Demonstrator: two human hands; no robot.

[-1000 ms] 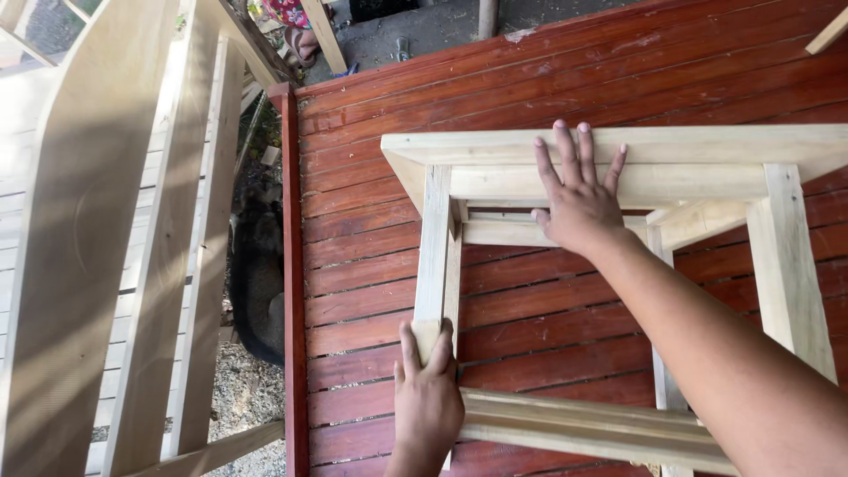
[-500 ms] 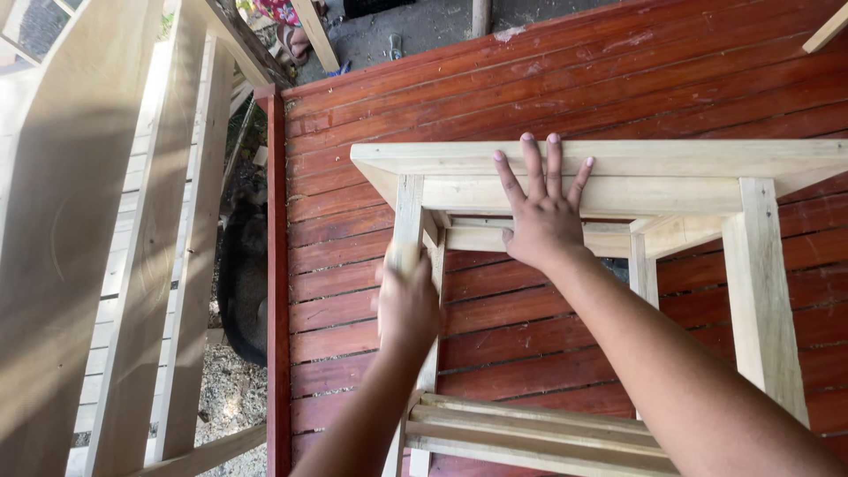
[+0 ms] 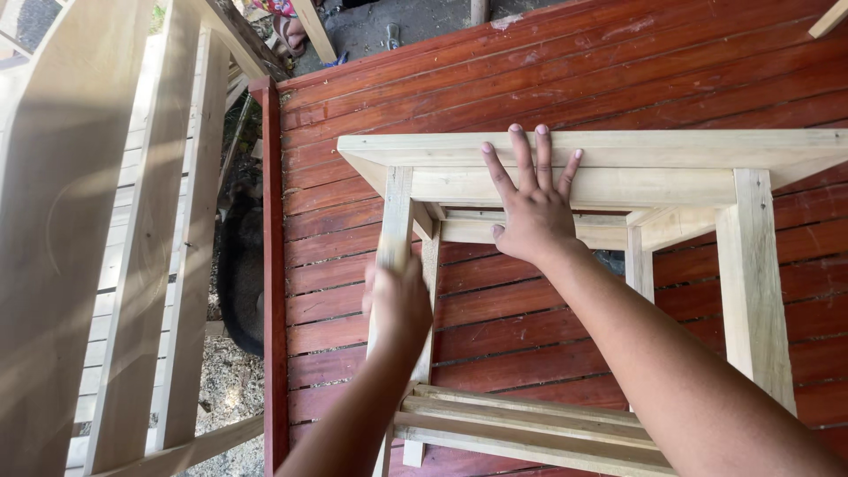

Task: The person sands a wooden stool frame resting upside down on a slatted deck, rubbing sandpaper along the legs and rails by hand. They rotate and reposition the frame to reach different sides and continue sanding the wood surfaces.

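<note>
Head view: an unfinished pale wooden table frame [image 3: 609, 185] lies on its side on the red plank deck [image 3: 618, 71], filling the centre toward three o'clock. The right hand [image 3: 530, 208] presses flat on its apron, fingers spread wide toward twelve o'clock. At seven o'clock, the blurred left hand [image 3: 397, 296] wraps around the near leg [image 3: 393, 221].

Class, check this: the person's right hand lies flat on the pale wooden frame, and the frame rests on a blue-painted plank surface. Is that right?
Not quite. The head view shows the plank surface is reddish-brown, not blue. The right hand does lie flat on the pale wooden frame.
</note>
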